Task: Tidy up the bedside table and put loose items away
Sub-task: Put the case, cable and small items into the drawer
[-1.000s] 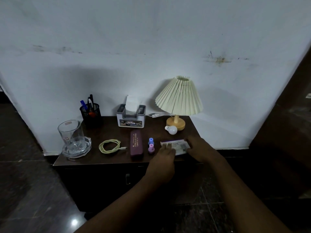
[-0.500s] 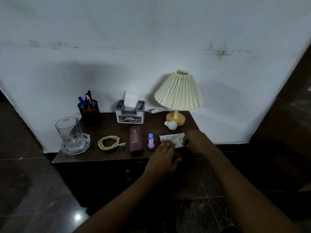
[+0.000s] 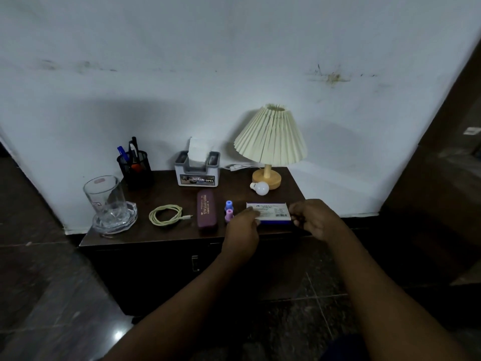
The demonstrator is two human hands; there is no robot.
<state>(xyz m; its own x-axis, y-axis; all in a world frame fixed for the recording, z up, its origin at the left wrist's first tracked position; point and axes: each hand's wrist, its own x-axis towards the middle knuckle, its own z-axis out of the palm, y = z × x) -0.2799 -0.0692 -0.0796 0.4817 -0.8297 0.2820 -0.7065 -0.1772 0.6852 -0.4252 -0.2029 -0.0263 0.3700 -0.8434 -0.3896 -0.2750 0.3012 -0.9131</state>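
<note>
A flat white-and-blue box (image 3: 273, 212) lies at the front right of the dark bedside table (image 3: 166, 235). My left hand (image 3: 242, 230) has its fingertips on the box's left end. My right hand (image 3: 316, 220) curls against its right end. Loose items to the left are two small bottles, blue (image 3: 228, 205) and pink (image 3: 229, 214), a maroon glasses case (image 3: 206, 213) and a coiled pale-green cable (image 3: 166, 214). A white bulb (image 3: 261, 188) lies by the lamp base.
Along the wall stand a black pen holder (image 3: 135, 168), a tissue box (image 3: 197, 173) and a pleated lamp (image 3: 270, 136). A glass (image 3: 105, 196) sits on a glass dish (image 3: 114, 222) at the left corner. A drawer handle (image 3: 195, 263) shows below the top.
My hands have slid off the top of the box out to its two ends. The box now lies uncovered and square to the table's front edge.
</note>
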